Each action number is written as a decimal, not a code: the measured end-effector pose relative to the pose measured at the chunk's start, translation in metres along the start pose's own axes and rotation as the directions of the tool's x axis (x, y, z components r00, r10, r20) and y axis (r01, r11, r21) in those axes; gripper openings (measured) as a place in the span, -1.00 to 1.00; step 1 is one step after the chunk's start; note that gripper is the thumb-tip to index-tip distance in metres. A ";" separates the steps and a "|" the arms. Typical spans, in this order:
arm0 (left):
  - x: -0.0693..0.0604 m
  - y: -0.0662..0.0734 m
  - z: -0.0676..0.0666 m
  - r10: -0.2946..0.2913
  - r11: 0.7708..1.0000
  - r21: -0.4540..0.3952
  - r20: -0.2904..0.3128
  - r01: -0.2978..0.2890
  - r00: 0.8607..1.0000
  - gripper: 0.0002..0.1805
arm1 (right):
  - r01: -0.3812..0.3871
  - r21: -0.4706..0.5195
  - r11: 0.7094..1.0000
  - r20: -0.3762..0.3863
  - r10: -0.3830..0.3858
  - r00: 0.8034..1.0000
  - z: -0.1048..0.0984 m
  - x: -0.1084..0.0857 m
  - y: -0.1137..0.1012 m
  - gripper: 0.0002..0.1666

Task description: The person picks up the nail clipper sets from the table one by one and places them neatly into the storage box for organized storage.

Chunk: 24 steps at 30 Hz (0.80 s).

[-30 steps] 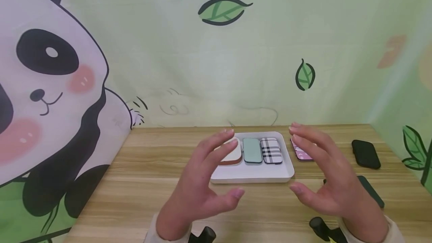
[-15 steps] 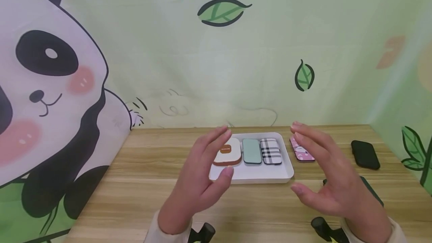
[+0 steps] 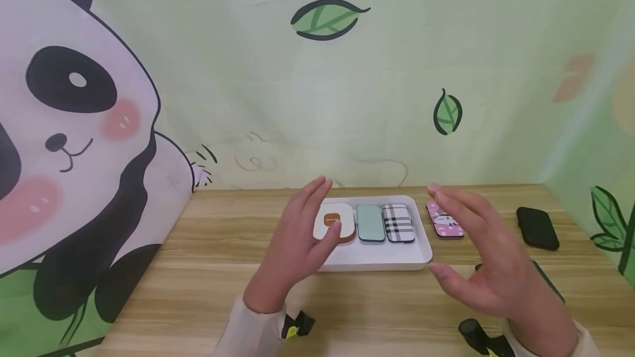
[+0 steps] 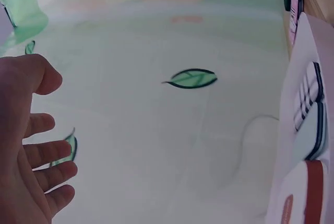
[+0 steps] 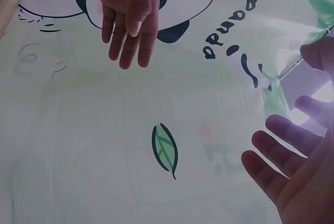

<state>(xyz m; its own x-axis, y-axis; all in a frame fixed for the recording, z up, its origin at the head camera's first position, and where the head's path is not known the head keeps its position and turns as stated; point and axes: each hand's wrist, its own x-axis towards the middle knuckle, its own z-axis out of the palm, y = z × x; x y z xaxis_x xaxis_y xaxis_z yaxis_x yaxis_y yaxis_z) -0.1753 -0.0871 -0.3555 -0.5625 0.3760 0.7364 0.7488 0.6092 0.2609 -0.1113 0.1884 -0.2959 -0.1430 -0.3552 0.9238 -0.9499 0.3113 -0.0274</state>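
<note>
Tray [image 3: 379, 255] common to head, left-wrist views

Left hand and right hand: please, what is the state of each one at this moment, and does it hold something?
Left hand: open, holding nothing.
Right hand: open, holding nothing.

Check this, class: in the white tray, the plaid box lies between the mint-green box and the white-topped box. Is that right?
Wrong middle box: the head view shows the mint-green box between the plaid box and the white-topped box, in the white tray.
</note>
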 end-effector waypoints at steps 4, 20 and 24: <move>-0.002 -0.014 0.009 -0.088 0.996 0.010 0.055 0.087 0.995 -0.31 | -0.002 -0.005 1.000 0.001 0.002 1.000 -0.001 0.000 0.000 -0.22; -0.025 -0.077 0.055 -0.367 0.930 0.100 0.173 0.354 0.914 -0.28 | -0.022 -0.033 0.999 0.017 0.023 1.000 -0.003 -0.001 -0.003 -0.22; -0.034 -0.088 0.065 -0.464 0.886 0.145 0.279 0.441 0.841 -0.19 | -0.024 -0.037 0.999 0.016 0.024 1.000 -0.003 0.000 -0.003 -0.23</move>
<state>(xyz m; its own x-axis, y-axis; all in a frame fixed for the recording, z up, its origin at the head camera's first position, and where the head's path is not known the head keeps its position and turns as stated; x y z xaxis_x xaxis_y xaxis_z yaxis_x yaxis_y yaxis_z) -0.2451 -0.1083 -0.4437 -0.9181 0.2282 0.3240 0.3646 0.8068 0.4648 -0.1071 0.1903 -0.2946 -0.1707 -0.3618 0.9165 -0.9354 0.3519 -0.0353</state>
